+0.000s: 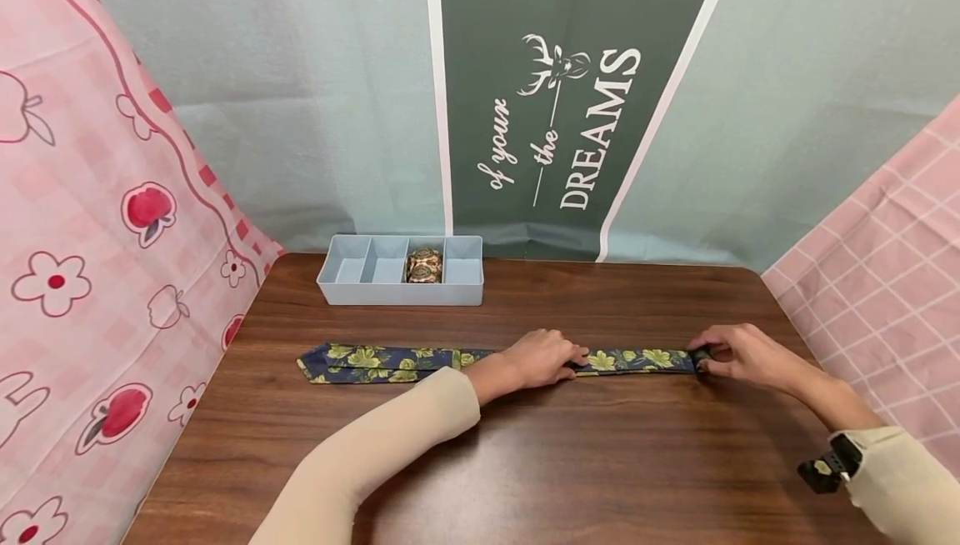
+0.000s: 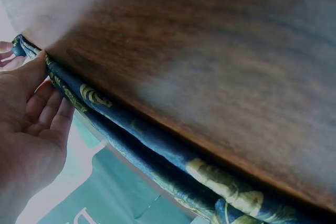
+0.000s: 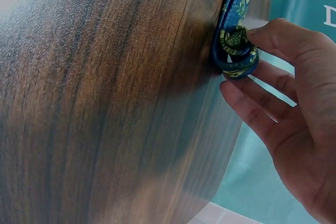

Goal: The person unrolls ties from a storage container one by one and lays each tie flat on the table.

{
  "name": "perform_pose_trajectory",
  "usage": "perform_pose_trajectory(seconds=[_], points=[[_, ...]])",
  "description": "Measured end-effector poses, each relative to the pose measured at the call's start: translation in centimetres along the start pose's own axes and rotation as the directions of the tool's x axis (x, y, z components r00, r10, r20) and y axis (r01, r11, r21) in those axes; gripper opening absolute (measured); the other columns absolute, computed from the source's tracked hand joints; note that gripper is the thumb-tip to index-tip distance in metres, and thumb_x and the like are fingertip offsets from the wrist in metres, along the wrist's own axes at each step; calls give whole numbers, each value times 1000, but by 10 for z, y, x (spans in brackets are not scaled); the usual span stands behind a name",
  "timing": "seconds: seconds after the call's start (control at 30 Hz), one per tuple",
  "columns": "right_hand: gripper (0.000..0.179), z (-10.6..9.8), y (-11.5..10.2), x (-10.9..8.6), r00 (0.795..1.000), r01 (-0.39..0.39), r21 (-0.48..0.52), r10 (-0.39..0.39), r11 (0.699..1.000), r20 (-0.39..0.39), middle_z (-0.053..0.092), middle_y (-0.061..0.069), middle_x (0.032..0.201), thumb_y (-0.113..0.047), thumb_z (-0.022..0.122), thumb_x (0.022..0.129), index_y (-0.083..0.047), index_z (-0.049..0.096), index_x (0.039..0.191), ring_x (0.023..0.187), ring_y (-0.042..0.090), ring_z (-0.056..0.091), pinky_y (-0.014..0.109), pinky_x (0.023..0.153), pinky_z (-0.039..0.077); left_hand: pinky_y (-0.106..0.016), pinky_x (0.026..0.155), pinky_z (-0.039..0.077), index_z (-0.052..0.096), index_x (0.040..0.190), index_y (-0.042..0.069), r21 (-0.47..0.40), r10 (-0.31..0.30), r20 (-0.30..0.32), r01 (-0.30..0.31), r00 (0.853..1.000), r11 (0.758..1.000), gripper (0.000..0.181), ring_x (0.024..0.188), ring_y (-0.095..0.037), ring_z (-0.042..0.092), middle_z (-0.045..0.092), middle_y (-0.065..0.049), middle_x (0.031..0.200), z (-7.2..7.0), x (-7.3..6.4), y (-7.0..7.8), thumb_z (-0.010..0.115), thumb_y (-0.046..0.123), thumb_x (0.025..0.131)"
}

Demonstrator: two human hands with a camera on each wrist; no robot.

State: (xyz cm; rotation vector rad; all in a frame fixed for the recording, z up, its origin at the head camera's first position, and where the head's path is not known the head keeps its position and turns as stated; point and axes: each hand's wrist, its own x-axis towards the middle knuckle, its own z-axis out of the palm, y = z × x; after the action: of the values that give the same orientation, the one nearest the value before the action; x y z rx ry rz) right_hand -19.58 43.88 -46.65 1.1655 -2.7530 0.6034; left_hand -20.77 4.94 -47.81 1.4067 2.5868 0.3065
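A navy necktie with yellow-green flowers [image 1: 630, 361] lies lengthwise across the wooden table, its wide pointed end to the left. Partway along it, my left hand [image 1: 536, 359] holds the tie; in the left wrist view the thumb is at one edge and the fingers at the other, the folded cloth [image 2: 157, 140] running between them. My right hand [image 1: 750, 355] pinches the narrow right end, which is coiled into a small roll [image 3: 236, 40]. In the right wrist view, thumb and fingertips bracket this roll, while the rest of the tie stretches away flat.
Behind the tie, a light blue four-section tray [image 1: 397, 295] stands at the table's back edge. One section holds a rolled patterned tie [image 1: 425, 266]. Fabric curtains hang behind and beside the wooden table [image 1: 600, 462]. A small dark device [image 1: 822, 472] is strapped at the right wrist.
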Motion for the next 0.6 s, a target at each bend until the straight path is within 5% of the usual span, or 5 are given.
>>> perform_pose_trajectory(seconds=[0.3, 0.6], points=[[37, -3, -1, 1, 997, -77, 19, 76, 997, 28, 77, 9, 99, 13, 85, 74, -6, 78, 105, 87, 9, 75, 20, 67, 60, -25, 94, 58, 75, 136, 18, 20, -2, -10, 2, 1000, 1000, 33, 114, -11, 73, 71, 3, 139, -5, 4, 3, 73, 21, 103], [38, -3, -2, 2, 999, -43, -26, 43, 999, 21, 76, 4, 99, 13, 85, 73, -8, 79, 104, 87, 7, 72, 17, 66, 58, -25, 100, 56, 63, 150, 26, 43, 11, 34, -12, 999, 999, 45, 128, -13, 67, 56, 5, 157, -8, 19, 16, 69, 25, 106]])
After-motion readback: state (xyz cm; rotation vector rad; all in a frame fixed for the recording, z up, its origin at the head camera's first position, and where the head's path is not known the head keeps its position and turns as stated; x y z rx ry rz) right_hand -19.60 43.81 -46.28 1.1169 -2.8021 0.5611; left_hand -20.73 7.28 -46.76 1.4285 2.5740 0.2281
